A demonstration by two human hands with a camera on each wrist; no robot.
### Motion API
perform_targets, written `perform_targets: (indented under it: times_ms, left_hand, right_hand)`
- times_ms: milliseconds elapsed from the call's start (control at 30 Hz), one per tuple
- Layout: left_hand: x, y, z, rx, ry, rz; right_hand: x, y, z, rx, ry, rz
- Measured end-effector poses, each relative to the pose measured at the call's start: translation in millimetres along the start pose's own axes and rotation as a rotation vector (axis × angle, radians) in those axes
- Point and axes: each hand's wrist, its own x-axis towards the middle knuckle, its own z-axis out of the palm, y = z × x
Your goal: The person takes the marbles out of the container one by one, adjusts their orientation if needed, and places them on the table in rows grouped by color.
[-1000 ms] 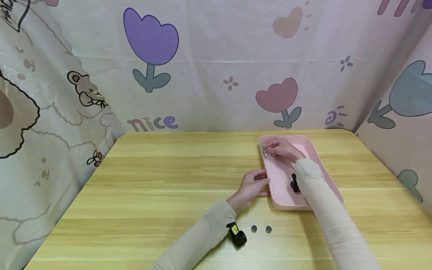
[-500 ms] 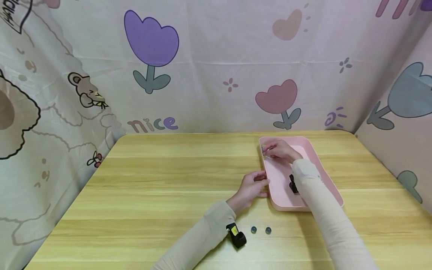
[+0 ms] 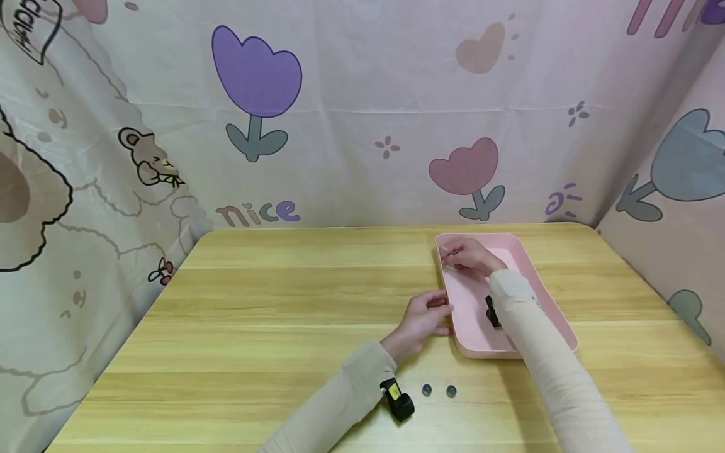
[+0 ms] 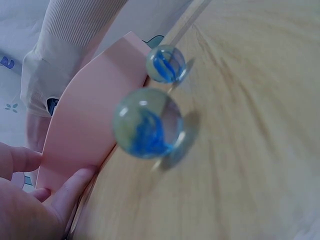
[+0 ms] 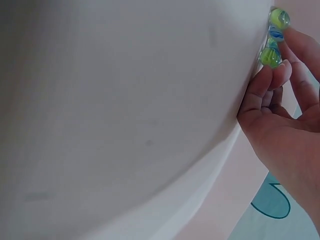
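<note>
The right wrist view shows what the head view barely hints at: a row of marbles [image 5: 270,57], yellow-green and blue, lined up against the wall inside the pink tray [image 3: 469,314], with the fingertips of the right hand [image 3: 472,255] touching them. From the head, only small glints show beside those fingers. The left wrist view, in turn, brings out the blue swirls in two clear marbles that sit on the tabletop [image 3: 255,327] outside the tray, a larger-looking marble [image 4: 149,123] and a smaller-looking marble [image 4: 166,63]; from the head they are just small dark balls set side by side, apart from the tray's near end. The exact number of marbles in the row is hard to make out, since they overlap and the fingers cover part of them. I cannot tell whether the right hand pinches one or only presses the row; its fingers are bent, and its arm reaches across the tray, the sleeve [image 3: 557,358] hiding part of the near rim. The black wrist camera [image 3: 493,312] on that arm is partly covered too. The left hand [image 3: 420,319] grasps nothing: its fingers lie loosely spread against the tray's outer left side, its forearm slanting up from the bottom edge.
</note>
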Motion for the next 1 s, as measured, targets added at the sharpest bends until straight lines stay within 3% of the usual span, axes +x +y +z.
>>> perform_targets:
  times_ms: [333, 1000]
  left_hand:
    - [-0.6, -0.5, -0.2, -0.004, -0.006, 0.004]
    - [1.4, -2.2, -0.4, -0.005, -0.005, 0.002]
  right_hand:
    - [0.6, -2.8, 3.2, -0.079, 0.003, -0.003]
    - [3.0, 4.3, -3.0, 0.091, -0.025, 0.02]
